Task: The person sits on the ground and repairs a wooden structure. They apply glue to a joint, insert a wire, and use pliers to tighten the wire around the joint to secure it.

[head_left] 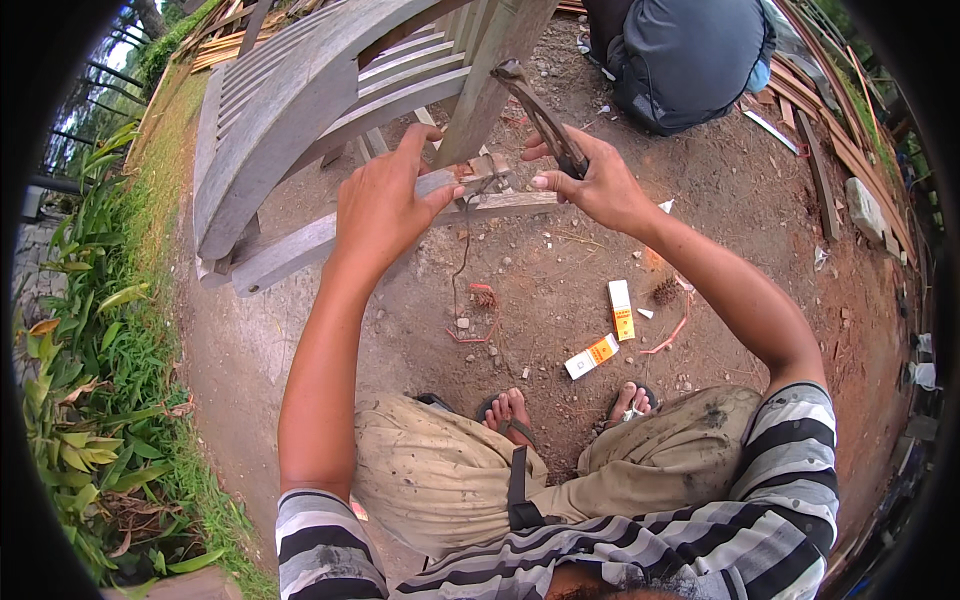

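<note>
My left hand (392,200) rests around the end of a weathered wooden piece (435,180), index finger bent upward and thumb near a rusty metal fitting (470,168) at the foot of an upright post (465,110). My right hand (590,185) grips rusty pincers (530,105), their head raised beside the post. A dark wire (462,255) hangs from near the fitting down to the dirt. The slatted grey wooden furniture frame (280,150) fills the upper left, above a lower beam (300,248). Some fingertips are hidden behind the wood and tool.
Two small white-and-orange boxes (591,356) lie on the dirt (540,380) near my sandalled feet. A dark grey bag (680,70) sits upper right, beside stacked planks (830,130) and a pale block (865,210). Plants (90,420) edge the left; red cord (668,335) lies rightward.
</note>
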Action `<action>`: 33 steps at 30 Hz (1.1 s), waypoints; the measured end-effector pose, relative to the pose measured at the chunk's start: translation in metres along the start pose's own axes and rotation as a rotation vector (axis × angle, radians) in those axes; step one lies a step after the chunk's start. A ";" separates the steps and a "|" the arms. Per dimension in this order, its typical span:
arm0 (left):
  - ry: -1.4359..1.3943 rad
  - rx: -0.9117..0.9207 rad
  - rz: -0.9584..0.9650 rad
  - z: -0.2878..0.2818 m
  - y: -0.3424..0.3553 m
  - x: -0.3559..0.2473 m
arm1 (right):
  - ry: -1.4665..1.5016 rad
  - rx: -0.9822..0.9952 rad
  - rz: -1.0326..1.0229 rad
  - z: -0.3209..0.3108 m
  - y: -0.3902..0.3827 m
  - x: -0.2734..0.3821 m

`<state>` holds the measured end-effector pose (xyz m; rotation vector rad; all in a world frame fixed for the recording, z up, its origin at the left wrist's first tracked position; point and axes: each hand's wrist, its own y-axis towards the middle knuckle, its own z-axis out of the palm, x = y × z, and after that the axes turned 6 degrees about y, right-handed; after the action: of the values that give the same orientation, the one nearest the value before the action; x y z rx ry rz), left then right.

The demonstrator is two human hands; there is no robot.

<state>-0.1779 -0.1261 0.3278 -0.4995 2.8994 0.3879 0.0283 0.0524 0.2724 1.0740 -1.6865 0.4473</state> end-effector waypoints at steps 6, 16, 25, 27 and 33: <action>-0.036 0.007 0.005 -0.017 0.003 -0.015 | 0.561 -0.030 0.021 0.031 0.014 -0.022; -0.282 0.054 -0.053 -0.046 0.024 -0.044 | 0.975 -0.075 -0.082 0.053 0.027 -0.016; -0.238 -0.035 -0.086 -0.034 0.034 -0.057 | 0.530 -0.275 -0.436 0.051 0.023 -0.036; -0.243 -0.032 -0.126 -0.035 0.035 -0.054 | 0.371 -0.254 -0.413 0.050 0.018 -0.051; -0.249 -0.172 -0.124 -0.038 0.033 -0.049 | 0.612 -0.039 -0.283 0.050 0.026 -0.046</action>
<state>-0.1481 -0.0918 0.3814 -0.6058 2.5940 0.6350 -0.0187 0.0494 0.2169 0.9980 -0.9861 0.4946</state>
